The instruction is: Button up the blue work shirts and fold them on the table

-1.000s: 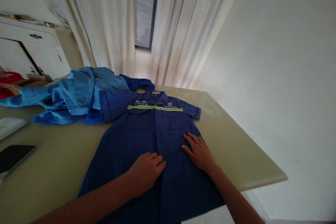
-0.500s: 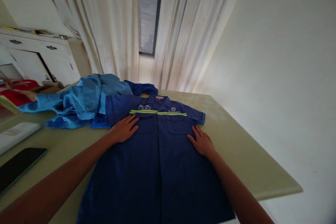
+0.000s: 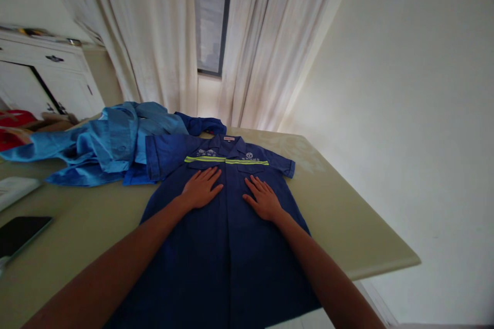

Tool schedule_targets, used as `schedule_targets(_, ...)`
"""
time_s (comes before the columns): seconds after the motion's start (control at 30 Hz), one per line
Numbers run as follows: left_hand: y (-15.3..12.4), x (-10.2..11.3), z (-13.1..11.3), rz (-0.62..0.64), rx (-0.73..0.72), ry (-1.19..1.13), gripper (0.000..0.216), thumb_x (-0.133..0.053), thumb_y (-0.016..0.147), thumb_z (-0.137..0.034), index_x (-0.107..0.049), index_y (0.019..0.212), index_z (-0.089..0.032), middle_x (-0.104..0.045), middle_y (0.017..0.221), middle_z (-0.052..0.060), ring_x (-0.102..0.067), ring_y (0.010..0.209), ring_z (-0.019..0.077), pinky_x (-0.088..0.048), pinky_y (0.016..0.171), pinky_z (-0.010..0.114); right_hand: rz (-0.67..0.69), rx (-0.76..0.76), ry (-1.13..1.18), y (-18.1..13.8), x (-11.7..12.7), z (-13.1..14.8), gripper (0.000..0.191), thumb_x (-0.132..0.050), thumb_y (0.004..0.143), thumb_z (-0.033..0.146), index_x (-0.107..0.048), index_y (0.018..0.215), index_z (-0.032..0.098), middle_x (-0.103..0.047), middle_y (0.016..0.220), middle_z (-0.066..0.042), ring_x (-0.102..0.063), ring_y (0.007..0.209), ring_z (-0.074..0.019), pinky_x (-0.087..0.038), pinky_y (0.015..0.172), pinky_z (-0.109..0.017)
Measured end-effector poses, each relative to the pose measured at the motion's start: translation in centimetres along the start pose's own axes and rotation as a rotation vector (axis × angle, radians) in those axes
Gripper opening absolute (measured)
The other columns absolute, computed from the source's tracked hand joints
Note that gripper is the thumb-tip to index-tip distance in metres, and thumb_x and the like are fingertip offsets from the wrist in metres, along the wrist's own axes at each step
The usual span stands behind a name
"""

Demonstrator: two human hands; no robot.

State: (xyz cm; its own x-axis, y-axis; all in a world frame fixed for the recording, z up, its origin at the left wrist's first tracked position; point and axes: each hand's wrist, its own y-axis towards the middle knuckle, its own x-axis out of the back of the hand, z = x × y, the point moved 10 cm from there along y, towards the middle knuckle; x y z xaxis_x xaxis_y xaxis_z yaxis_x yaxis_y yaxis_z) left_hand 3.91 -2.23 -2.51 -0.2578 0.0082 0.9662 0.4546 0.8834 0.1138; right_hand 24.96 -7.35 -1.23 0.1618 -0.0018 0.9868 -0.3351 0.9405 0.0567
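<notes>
A dark blue short-sleeved work shirt (image 3: 208,247) lies spread front side up, its collar at the far end. Yellow-green reflective strips cross its chest, with white emblems above them. My left hand (image 3: 201,188) rests flat on the chest just below the left-hand strip, fingers spread. On the other side of the button placket, my right hand (image 3: 264,199) lies open over the other chest pocket area, fingers pointing up and left. Neither hand grips the cloth. The shirt's lower part runs out of the frame toward me.
The shirt lies on a pale greenish table (image 3: 347,226). Crumpled light blue clothing (image 3: 111,139) is heaped at the back left. A black phone (image 3: 21,236) and a white box-like object (image 3: 15,190) lie at the left. A white cabinet (image 3: 46,72) stands behind.
Both hands have slid inward across the shirt's chest toward the placket. The camera view has shifted slightly, moving the scene left in the picture. The shirt stays spread out.
</notes>
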Motion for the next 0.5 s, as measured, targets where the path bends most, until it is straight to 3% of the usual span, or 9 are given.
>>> schedule_targets(0.1, -1.5, 1.0, 4.4, 0.018, 0.066, 0.044, 0.070, -0.025, 0.102, -0.061, -0.033, 0.160, -0.023, -0.033, 0.166, 0.007, -0.031, 0.152, 0.0304, -0.018, 0.124, 0.053, 0.018, -0.062, -0.019, -2.6, 0.4, -3.1, 0.070, -0.030, 0.104, 0.065, -0.025, 0.163, 0.028, -0.023, 0.169, -0.004, -0.019, 0.156, -0.0230, -0.017, 0.126, -0.045)
schedule_targets(0.2, -2.8, 1.7, 4.7, -0.013, 0.051, 0.074, 0.065, -0.024, 0.104, -0.052, -0.035, 0.159, -0.020, -0.033, 0.166, 0.009, -0.028, 0.154, 0.0295, -0.019, 0.125, 0.052, -0.004, -0.176, -0.053, -4.1, 1.7, -5.7, 0.074, -0.033, 0.102, 0.066, -0.035, 0.159, 0.019, -0.035, 0.164, -0.012, -0.032, 0.151, -0.0281, -0.027, 0.122, -0.046)
schedule_targets(0.27, -3.2, 1.7, 2.0, -0.034, 0.000, 0.058, 0.065, -0.025, 0.104, -0.049, -0.039, 0.158, -0.016, -0.034, 0.165, 0.011, -0.030, 0.153, 0.0284, -0.022, 0.124, 0.049, -0.025, -0.277, -0.076, -3.7, 3.2, -6.2, 0.071, -0.034, 0.102, 0.067, -0.057, 0.143, 0.014, -0.055, 0.146, -0.020, -0.051, 0.136, -0.0329, -0.039, 0.112, -0.047)
schedule_targets(0.33, -3.4, 1.1, -2.2, -0.033, -0.079, 0.005, 0.066, -0.027, 0.103, -0.054, -0.039, 0.157, -0.018, -0.036, 0.164, 0.010, -0.034, 0.151, 0.0272, -0.025, 0.123, 0.046, -0.053, -0.360, -0.069, -2.3, 4.8, -5.0, 0.067, -0.030, 0.102, 0.067, -0.071, 0.115, 0.015, -0.069, 0.119, -0.020, -0.065, 0.114, -0.0321, -0.047, 0.099, -0.045)
schedule_targets(0.4, -3.9, 0.4, -6.2, -0.036, -0.122, -0.033, 0.069, -0.027, 0.102, -0.060, -0.039, 0.158, -0.020, -0.037, 0.164, 0.011, -0.035, 0.151, 0.0279, -0.026, 0.123, 0.048, -0.113, -0.329, -0.021, 0.1, 6.2, -1.8, 0.058, -0.033, 0.104, 0.063, -0.070, 0.106, 0.019, -0.072, 0.107, -0.014, -0.068, 0.101, -0.0273, -0.049, 0.090, -0.039)
schedule_targets(0.5, -5.6, -0.6, -9.8, -0.056, -0.148, -0.028, 0.072, -0.028, 0.102, -0.062, -0.037, 0.158, -0.019, -0.033, 0.165, 0.013, -0.032, 0.152, 0.0295, -0.022, 0.125, 0.050, -0.152, -0.269, 0.039, 3.5, 6.1, 3.1, 0.042, -0.046, 0.101, 0.059, -0.065, 0.111, 0.022, -0.071, 0.111, -0.009, -0.068, 0.102, -0.0245, -0.050, 0.085, -0.034)
